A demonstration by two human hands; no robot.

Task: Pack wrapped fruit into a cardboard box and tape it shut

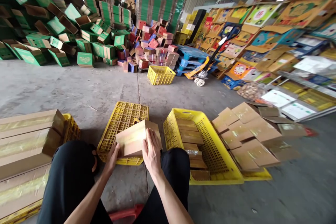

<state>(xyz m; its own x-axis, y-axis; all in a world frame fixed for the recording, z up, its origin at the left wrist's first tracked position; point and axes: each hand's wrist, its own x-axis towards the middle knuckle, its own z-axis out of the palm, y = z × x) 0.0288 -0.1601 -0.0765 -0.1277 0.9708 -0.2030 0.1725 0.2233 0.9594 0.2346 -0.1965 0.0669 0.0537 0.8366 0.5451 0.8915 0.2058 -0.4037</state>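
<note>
I hold a small brown cardboard box (133, 136) between my knees, over an upturned yellow plastic crate (123, 120). My left hand (113, 156) grips the box's lower left corner, fingers curled under it. My right hand (151, 150) lies on the box's right side, fingers pressed along its edge. To the right stands a yellow crate (210, 140) with several folded brown boxes stacked inside it.
Flat brown cardboard pieces (252, 136) lie piled on the right. Long cardboard blanks (23, 143) rest on a yellow crate at left. Farther off are green boxes (63, 31), red boxes (154, 49), a yellow basket (160, 75), a pallet jack (202, 71) and colourful cartons (275, 35).
</note>
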